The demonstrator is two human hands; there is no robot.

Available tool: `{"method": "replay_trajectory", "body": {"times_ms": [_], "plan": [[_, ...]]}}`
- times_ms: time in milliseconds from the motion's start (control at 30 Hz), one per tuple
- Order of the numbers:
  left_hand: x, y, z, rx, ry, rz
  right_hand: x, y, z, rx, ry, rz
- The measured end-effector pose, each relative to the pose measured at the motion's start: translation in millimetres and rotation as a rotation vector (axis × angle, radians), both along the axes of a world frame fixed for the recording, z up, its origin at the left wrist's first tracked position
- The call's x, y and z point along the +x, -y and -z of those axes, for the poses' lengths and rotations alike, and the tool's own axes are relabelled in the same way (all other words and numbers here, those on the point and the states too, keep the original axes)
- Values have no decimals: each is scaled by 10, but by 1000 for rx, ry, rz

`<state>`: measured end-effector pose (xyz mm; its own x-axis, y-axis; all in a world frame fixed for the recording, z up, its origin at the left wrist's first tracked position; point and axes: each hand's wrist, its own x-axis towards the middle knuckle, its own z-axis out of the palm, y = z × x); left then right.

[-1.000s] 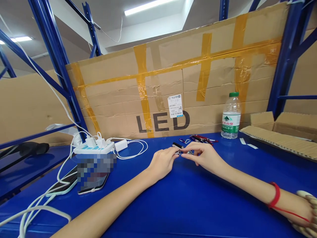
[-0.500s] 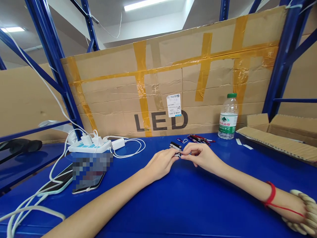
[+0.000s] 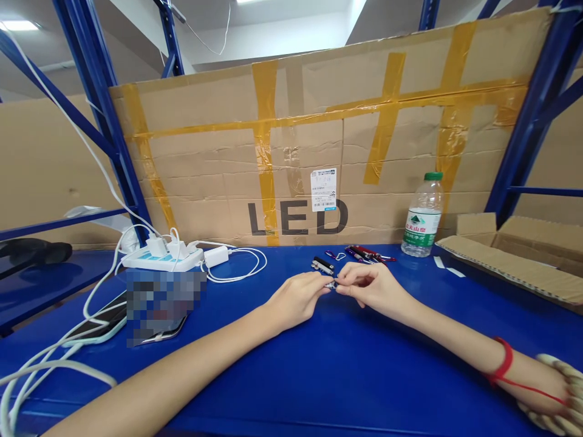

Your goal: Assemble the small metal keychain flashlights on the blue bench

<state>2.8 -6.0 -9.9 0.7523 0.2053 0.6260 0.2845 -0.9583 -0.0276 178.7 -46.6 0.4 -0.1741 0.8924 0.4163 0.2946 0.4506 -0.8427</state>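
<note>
My left hand [image 3: 298, 298] comes in from the lower left, its fingers closed round a small silver metal piece [image 3: 331, 284] above the blue surface. From the other side, my right hand [image 3: 371, 285] pinches the same piece's right end between thumb and fingertips. Most of the piece is hidden by the fingers, so its kind cannot be made out. Just behind the fingertips lie short black and silver cylinders [image 3: 322, 265]. Farther back are a small carabiner clip [image 3: 340, 257] and a bunch of red and dark slim pen-like sticks [image 3: 368, 254].
A water bottle [image 3: 422, 215] with a green cap stands at the back right, near an open cardboard box [image 3: 514, 261]. Left are a white power strip [image 3: 161, 260], tangled white cables [image 3: 59, 364] and phones [image 3: 98, 325]. A large cardboard sheet [image 3: 204, 176] closes off the back.
The view has tilted and shifted slightly. Both hands keep their hold on the small silver piece, with only slight finger movement.
</note>
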Motion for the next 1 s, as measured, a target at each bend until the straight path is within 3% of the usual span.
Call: {"method": "replay_trajectory", "body": {"times_ms": [533, 1000], "plan": [[8, -15, 15, 92, 7, -80, -27, 34, -3, -315, 85, 119], [17, -30, -4, 8, -35, -140, -22, -27, -17, -329, 78, 101]]}}
